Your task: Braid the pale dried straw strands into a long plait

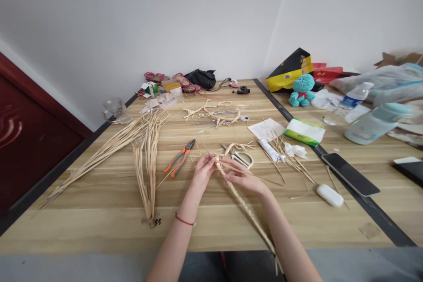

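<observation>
A long braided straw strip [243, 202] runs from between my hands down toward me, past the table's front edge. My left hand [205, 169] pinches its upper end, with a thin wire or straw sticking up there. The fingers of my right hand [244, 176] close on the strip's right side, where a loose straw strand [264, 177] trails off to the right. Just beyond my hands lie white-handled scissors [245, 159] and a short woven straw piece [238, 147]. Pliers with orange and grey handles [180, 158] rest left of my left hand.
Bundles of straw [147, 158] lie on the left, near a glass mug [115, 111]. Woven straw pieces [224, 116] and thin metal rods sit farther back. To the right are a white tube [269, 150], a tissue pack [304, 132], a phone [350, 174] and a white case [329, 195].
</observation>
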`<state>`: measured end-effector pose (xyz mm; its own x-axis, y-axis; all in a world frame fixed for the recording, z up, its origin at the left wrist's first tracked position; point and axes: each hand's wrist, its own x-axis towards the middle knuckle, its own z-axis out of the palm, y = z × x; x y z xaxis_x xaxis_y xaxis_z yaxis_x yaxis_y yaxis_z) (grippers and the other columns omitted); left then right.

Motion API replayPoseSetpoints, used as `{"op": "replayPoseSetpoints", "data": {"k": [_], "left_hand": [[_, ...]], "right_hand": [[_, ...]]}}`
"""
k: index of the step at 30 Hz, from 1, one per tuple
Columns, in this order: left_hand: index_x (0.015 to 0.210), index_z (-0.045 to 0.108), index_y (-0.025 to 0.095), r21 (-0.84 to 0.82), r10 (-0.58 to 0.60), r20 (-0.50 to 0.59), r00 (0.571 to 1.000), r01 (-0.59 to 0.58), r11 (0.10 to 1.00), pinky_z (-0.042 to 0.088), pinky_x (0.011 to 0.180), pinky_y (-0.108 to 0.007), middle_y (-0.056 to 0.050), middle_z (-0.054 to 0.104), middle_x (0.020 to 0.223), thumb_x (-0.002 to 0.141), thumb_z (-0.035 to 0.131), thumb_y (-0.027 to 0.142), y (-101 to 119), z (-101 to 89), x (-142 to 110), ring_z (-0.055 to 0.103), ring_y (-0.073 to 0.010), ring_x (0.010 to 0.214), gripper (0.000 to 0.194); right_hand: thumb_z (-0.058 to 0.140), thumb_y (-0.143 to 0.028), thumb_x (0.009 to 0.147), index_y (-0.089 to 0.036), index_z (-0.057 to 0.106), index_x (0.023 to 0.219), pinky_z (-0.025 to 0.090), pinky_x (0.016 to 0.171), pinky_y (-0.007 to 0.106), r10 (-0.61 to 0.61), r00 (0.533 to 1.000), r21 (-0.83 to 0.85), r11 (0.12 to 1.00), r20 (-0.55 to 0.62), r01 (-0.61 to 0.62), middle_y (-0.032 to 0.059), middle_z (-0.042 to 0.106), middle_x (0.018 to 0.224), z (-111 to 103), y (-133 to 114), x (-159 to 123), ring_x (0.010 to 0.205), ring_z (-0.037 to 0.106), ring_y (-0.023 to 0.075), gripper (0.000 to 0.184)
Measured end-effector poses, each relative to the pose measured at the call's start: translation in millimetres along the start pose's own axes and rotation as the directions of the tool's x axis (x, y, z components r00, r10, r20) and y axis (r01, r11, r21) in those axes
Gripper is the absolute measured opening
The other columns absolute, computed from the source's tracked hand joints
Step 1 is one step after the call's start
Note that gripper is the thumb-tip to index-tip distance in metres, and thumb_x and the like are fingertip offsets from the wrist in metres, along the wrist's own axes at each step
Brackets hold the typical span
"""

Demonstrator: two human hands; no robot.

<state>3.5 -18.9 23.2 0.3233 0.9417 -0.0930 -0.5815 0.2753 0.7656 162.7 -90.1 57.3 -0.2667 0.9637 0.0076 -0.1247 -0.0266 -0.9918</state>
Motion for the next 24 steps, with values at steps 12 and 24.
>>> {"op": "replayPoseSetpoints", "data": {"k": [12,24], "left_hand": [[0.079,0.056,0.016,-0.084,0.099,-0.105,0.989,-0.108,0.991,0.051,0.076,-0.024,-0.002,0.066,0.097,0.061,0.076,0.019,7,-0.9,0,0.063,-0.0102,0.079,0.027],[0.078,0.055,0.015,-0.093,0.135,-0.173,0.976,-0.153,0.984,0.051,0.08,-0.028,-0.003,0.066,0.096,0.061,0.075,0.017,-2,-3.6,3,0.063,-0.0108,0.081,0.026]], "right_hand": [[0.045,-0.013,0.08,-0.022,0.059,0.111,0.046,0.079,0.037,-0.077,0.976,-0.824,0.552,-0.202,-0.127,0.009,0.066,0.094,-28,-16,-33,0.087,0.062,0.0225,0.035],[0.059,-0.039,0.078,-0.02,0.058,0.109,0.052,0.074,0.038,-0.421,0.676,-0.305,0.907,-0.605,0.292,0.0101,0.065,0.098,22,-40,0,0.08,0.064,0.0205,0.037]]}}
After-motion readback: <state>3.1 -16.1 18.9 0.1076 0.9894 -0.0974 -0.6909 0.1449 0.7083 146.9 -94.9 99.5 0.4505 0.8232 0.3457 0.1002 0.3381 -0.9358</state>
